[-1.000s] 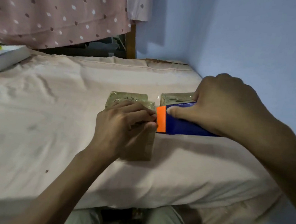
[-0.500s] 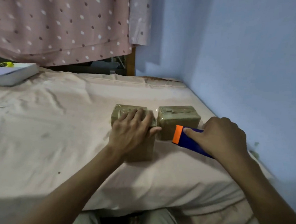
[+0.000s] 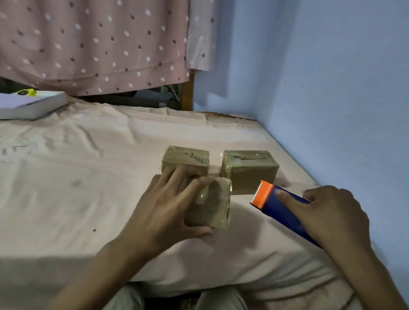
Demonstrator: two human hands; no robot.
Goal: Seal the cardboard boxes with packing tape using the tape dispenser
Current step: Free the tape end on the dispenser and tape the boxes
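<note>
Three small brown cardboard boxes wrapped in clear tape sit on the bed. My left hand [image 3: 168, 208] grips the nearest box [image 3: 213, 204], fingers over its top and thumb under its near side, tilting it. Behind it stand a second box [image 3: 186, 159] and, to the right, a third box [image 3: 249, 167]. My right hand [image 3: 325, 216] holds the blue tape dispenser [image 3: 277, 208] with its orange toothed head pointing up-left, a short gap to the right of the held box.
The bed sheet [image 3: 75, 182] is pale pink and wrinkled. A white book [image 3: 25, 104] with a yellow object on it lies at the far left. A blue wall [image 3: 348, 92] runs along the right; a dotted curtain [image 3: 85, 37] hangs behind. My knees show below the bed edge.
My right hand drew the dispenser away from the box to the right. My left hand went from lying on top of the nearest box to gripping and tilting it.
</note>
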